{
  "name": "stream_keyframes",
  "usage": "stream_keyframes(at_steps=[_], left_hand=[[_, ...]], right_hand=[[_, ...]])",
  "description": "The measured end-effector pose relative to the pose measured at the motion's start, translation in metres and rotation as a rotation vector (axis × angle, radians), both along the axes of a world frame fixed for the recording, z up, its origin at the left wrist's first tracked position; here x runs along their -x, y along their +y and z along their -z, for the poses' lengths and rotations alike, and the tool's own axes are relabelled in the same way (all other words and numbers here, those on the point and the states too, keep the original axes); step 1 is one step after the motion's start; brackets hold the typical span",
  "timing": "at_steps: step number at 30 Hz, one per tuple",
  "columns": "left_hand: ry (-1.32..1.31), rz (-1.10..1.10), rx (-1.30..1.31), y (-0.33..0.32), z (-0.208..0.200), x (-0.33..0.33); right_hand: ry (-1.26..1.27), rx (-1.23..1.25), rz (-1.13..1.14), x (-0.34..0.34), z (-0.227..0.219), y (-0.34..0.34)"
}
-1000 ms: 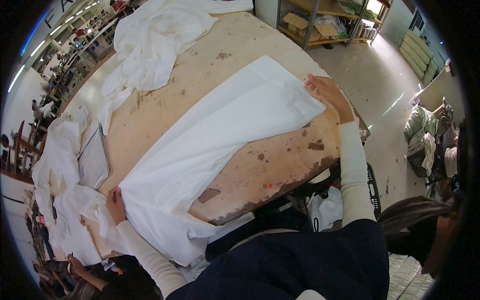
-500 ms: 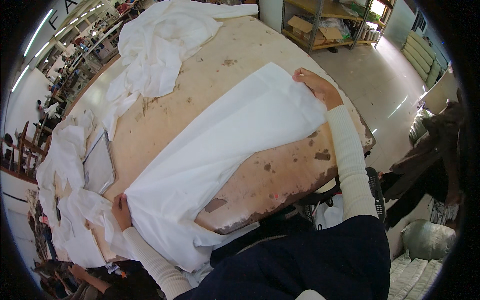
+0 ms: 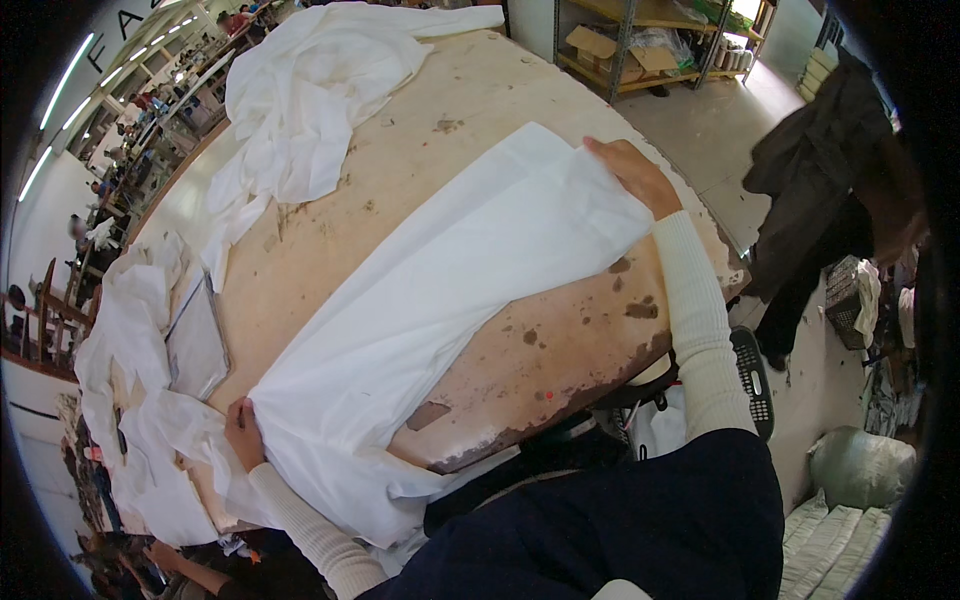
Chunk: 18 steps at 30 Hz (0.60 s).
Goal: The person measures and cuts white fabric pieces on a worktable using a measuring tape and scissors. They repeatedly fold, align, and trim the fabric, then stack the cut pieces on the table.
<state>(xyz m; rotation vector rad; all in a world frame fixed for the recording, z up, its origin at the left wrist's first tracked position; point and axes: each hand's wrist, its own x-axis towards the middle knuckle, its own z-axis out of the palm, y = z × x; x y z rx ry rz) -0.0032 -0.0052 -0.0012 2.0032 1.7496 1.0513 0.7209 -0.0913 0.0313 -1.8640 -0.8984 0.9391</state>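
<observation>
A long piece of white fabric (image 3: 440, 275) lies stretched diagonally over the stained wooden table (image 3: 560, 345), its lower part draping over the near edge. My left hand (image 3: 243, 432) pinches its left edge near the table's near left side. At the far right end, my right hand (image 3: 632, 172) grips the fabric's corner, with thumb and fingers closed; the fingertips are slightly blurred. Between both hands the upper edge runs nearly straight. Some folds gather below my left hand.
Crumpled white cloth (image 3: 300, 110) lies at the table's far side. More white pieces (image 3: 140, 370) and a clear plastic-covered pad (image 3: 198, 340) are at the left. A person in dark clothes (image 3: 825, 170) stands at the right, near a shelf (image 3: 640, 50). Another person's hand (image 3: 165, 555) shows lower left.
The person in dark clothes on the right has moved farther up in the view and closer to the table. My hands keep hold of the fabric, almost unmoved; the view has shifted slightly.
</observation>
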Motion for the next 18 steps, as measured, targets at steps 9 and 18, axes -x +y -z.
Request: stream_keyframes(at_steps=[9,18], left_hand=[[-0.018,0.065,0.039,0.004,-0.005,-0.011],[0.057,0.036,0.000,-0.002,-0.007,-0.008]], right_hand=[[-0.787,-0.503,0.500,-0.040,0.001,-0.020],[-0.261,0.015,0.046,0.032,-0.032,-0.117]])
